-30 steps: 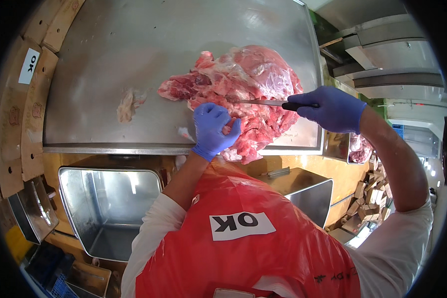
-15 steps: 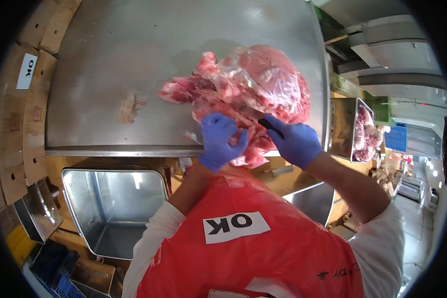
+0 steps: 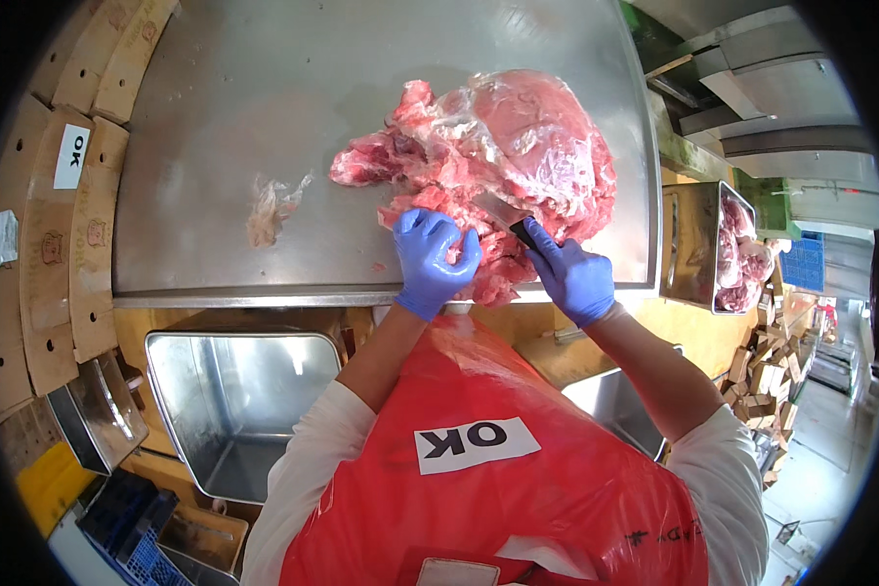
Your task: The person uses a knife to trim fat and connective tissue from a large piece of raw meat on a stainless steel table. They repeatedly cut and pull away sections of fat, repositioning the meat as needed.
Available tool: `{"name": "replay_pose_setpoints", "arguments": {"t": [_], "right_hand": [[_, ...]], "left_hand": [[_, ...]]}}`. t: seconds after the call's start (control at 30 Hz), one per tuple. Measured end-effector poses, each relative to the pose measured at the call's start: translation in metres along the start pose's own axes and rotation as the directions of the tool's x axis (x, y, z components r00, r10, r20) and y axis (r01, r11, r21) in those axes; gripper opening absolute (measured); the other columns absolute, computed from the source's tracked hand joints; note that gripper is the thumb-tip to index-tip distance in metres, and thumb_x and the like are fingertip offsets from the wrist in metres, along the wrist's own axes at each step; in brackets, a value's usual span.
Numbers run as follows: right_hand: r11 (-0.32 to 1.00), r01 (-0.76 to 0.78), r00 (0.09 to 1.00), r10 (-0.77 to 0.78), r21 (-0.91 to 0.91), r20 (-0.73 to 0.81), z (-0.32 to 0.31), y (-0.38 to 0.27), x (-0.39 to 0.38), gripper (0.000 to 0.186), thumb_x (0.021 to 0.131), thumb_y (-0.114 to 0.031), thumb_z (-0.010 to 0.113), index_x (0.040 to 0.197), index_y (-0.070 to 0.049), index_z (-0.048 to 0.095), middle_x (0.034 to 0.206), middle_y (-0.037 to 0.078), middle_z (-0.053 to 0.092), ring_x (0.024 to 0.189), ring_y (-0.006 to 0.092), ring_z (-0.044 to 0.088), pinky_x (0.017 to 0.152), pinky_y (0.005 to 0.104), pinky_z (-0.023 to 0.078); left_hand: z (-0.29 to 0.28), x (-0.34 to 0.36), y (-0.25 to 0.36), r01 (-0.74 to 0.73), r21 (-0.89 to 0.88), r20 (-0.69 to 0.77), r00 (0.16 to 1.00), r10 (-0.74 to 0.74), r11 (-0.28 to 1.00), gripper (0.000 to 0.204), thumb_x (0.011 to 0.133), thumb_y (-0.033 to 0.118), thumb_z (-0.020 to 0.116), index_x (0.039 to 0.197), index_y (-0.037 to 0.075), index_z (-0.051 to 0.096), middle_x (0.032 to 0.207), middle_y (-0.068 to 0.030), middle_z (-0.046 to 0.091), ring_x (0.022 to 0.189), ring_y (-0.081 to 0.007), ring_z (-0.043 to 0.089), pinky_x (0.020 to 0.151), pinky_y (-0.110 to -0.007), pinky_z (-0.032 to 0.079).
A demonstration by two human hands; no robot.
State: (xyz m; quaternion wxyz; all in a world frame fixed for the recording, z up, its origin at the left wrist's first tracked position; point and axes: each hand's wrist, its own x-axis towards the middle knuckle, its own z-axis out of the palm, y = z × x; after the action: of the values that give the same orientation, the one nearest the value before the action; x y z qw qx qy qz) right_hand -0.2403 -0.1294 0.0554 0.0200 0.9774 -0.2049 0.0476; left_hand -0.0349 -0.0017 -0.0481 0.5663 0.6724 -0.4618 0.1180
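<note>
On the flat grey metal table (image 3: 215,117), right of centre: one large pink-red piece of raw meat (image 3: 542,137). One black-handled steel knife (image 3: 522,232), blade at the meat, can't tell how deep. Blue-gloved right hand (image 3: 576,283) clenched on its handle. Blue-gloved left hand (image 3: 435,264) at the meat's near-left side, fingers curled; can't tell if gripping. Table's left half: one pale filmy scrap (image 3: 269,210). Off table's near edge: two rectangular silver metal tubs (image 3: 239,391), one part-hidden by right forearm. Right of table: one metal bin (image 3: 682,244) holding red meat chunks (image 3: 740,264), one blue plastic crate (image 3: 806,262), pale floor (image 3: 816,479) farther out. Left of table: brown cardboard boxes (image 3: 49,283).
</note>
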Motion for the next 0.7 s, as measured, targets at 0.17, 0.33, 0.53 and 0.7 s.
{"name": "replay_pose_setpoints", "arguments": {"t": [0.17,0.33,0.53,0.7], "right_hand": [[0.987,0.095,0.980,-0.069,-0.131,0.189,-0.046,-0.002,0.025,0.051,0.100,-0.019,0.065,0.150,-0.019,0.057,0.090,0.016,0.066,0.068,0.0309,0.072,0.057,0.0443,0.057],[0.938,0.261,0.797,-0.074,-0.230,0.600,-0.120,-0.033,0.114,0.027,0.101,-0.016,0.062,0.126,-0.013,0.072,0.101,0.016,0.078,0.095,0.0348,0.079,0.076,0.0482,0.063],[0.961,0.261,0.492,-0.051,-0.092,0.869,-0.119,-0.018,0.239,0.023,0.092,-0.016,0.073,0.114,-0.014,0.081,0.089,0.009,0.078,0.078,0.0254,0.075,0.073,0.0413,0.060],[0.985,0.172,0.450,-0.087,0.009,0.889,-0.107,-0.009,0.262,0.029,0.098,-0.029,0.076,0.121,-0.013,0.080,0.087,0.010,0.079,0.069,0.0211,0.075,0.066,0.0373,0.059]], "left_hand": [[0.000,0.003,0.009,-0.057,0.030,-0.015,0.998,0.058,0.998,0.029,0.078,0.012,0.081,0.070,0.014,0.054,0.078,-0.0034,0.060,0.079,-0.0302,0.057,0.079,-0.046,0.043],[-0.006,-0.003,0.021,-0.016,0.023,0.012,1.000,0.015,1.000,0.028,0.076,0.012,0.082,0.071,0.014,0.054,0.080,-0.0041,0.061,0.083,-0.0314,0.058,0.081,-0.047,0.045],[-0.006,-0.006,0.020,-0.078,-0.006,-0.027,0.997,0.077,0.997,0.031,0.072,0.011,0.085,0.072,0.016,0.054,0.086,-0.0022,0.061,0.087,-0.0303,0.057,0.082,-0.046,0.044],[-0.006,-0.010,0.020,-0.093,-0.047,0.032,0.995,0.095,0.995,0.031,0.071,0.011,0.085,0.073,0.016,0.055,0.087,-0.0018,0.061,0.090,-0.0300,0.057,0.083,-0.046,0.044]]}}
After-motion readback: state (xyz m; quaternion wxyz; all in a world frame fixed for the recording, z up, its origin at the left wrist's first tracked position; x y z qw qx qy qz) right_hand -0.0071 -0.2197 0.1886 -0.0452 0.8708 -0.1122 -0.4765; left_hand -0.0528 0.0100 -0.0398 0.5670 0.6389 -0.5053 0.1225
